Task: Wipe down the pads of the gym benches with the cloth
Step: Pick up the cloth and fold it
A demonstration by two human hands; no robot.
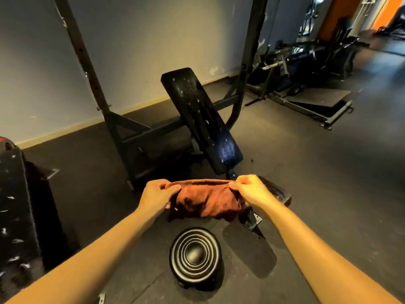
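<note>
Spreading across the whole view, a dark rubber floor [306,172] carries a black steel rack [87,69] against the pale wall; between its uprights a long black back pad [201,115] slopes upward, glossy, dotted with white droplets and streaks near its top and lower end; at the left edge another black pad [13,194] shows white flecks; just below the back pad's lower end a rust-brown cloth [206,198] hangs stretched between both hands, creased, darker in patches; beneath it stands a round ribbed roller [196,253]; the left hand [157,194] pinches the cloth's left top corner with curled fingers; the right hand [252,189] pinches the right corner likewise, over a half-hidden seat pad [278,191].
</note>
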